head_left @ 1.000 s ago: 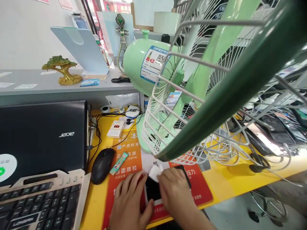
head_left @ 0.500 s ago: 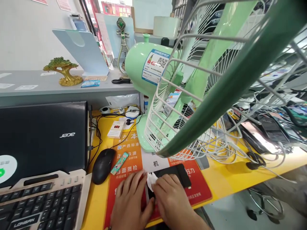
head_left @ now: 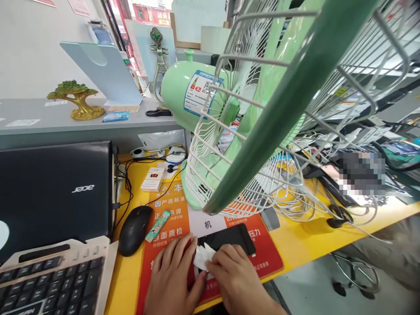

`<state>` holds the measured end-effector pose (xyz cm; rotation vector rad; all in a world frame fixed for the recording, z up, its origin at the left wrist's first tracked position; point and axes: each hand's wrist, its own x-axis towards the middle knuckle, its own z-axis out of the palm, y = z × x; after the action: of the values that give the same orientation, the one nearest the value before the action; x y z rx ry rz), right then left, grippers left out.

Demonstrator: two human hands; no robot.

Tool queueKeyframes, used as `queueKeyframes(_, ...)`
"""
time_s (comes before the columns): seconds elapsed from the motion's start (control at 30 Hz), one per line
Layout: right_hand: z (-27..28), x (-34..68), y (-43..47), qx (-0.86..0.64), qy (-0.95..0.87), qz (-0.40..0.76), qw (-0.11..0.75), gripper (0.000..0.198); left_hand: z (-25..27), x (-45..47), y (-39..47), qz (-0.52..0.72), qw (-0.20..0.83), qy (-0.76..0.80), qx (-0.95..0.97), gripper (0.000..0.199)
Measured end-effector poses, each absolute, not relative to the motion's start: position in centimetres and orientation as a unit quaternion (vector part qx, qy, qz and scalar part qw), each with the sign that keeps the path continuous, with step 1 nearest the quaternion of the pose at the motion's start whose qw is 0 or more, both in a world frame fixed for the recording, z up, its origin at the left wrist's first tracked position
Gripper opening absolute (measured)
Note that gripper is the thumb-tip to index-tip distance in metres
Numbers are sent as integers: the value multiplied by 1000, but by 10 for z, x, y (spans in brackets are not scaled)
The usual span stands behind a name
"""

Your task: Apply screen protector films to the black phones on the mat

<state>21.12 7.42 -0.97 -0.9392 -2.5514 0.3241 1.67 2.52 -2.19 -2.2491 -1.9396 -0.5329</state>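
At the near edge of the yellow worktop (head_left: 295,245), the left hand (head_left: 170,280) lies flat, fingers spread, on the orange mat (head_left: 265,258), just beside a black phone (head_left: 229,236) lying on that mat. The right hand (head_left: 229,275) pinches a small white wipe (head_left: 201,257) against the phone's near end, fingers curled closed on it. Left of the mat sit a black mouse (head_left: 134,229) and a green packet (head_left: 157,225); a keyboard (head_left: 49,284) fills the near left corner before a black laptop (head_left: 55,192). Farther back stands a green fan (head_left: 193,94), its wire cage (head_left: 262,131) over the mat's far edge.
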Motion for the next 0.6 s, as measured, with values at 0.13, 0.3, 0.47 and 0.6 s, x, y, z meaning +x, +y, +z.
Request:
queueKeyframes(0.13, -3, 274, 83, -406, -881, 70, 234, 31, -17, 16, 26, -174, 60, -646, -741, 54)
queueKeyframes(0.3, -10, 256, 81, -445, -857, 66, 252, 29, -17, 15, 23, -156, 48, -643, -748, 57)
queueKeyframes(0.47, -19, 202, 69, -343, -905, 95, 234, 11, -24, 13, 22, -133, 50, -644, -752, 55)
queueKeyframes(0.6, -14, 241, 78, -395, -876, 83, 265, 12, -28, 12, 23, -105, 36, -652, -750, 56)
